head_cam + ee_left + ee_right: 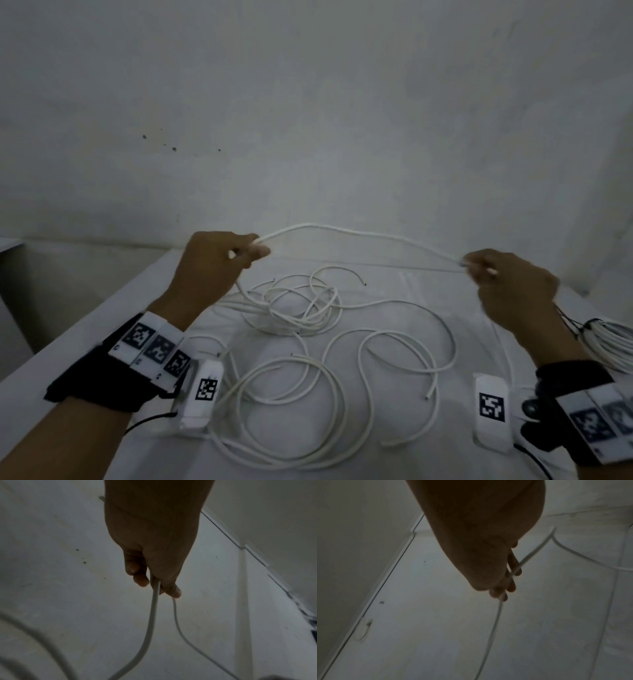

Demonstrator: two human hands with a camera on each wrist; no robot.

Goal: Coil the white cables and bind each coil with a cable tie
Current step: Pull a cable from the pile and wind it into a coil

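Note:
A white cable (359,234) stretches in a shallow arc between my two raised hands above the table. My left hand (219,263) pinches it between thumb and curled fingers; from there it drops to the tangle below. In the left wrist view the cable (152,615) hangs down from the left hand (154,561). My right hand (507,277) grips the cable near its other end. The right wrist view shows the thin cable (498,615) passing through the right hand's fingers (510,580). Several loose white cables (308,342) lie in loops on the white table (171,308).
A bound bundle of white cable (606,342) lies at the table's right edge. A grey-white wall (308,120) stands close behind the table. The table's left edge (68,335) drops off beside my left forearm.

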